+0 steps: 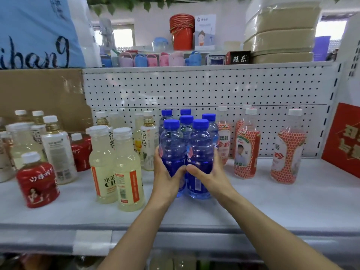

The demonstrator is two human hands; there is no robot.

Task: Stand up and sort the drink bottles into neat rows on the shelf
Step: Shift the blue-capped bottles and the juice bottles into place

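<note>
Upright, left hand (pixel 168 173) and right hand (pixel 207 175) gripping front blue bottles (pixel 200 151), yellow bottle (pixel 103 164) reading "水溶C100".

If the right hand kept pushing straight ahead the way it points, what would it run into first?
The right hand already grips a front blue bottle; pushed on, that bottle would probably meet the blue bottles behind first, though depth is hard to judge.

Glossy clear blue plastic bottles (pixel 198 152), matt white perforated metal back panel (pixel 194 88), brown cardboard (pixel 39 90)

Readable labels on the shelves
"旺乐" on a black box (pixel 238 57); "ihan9" on the blue bag (pixel 37 32); "茶粹" on a tea bottle (pixel 148 142).
</note>
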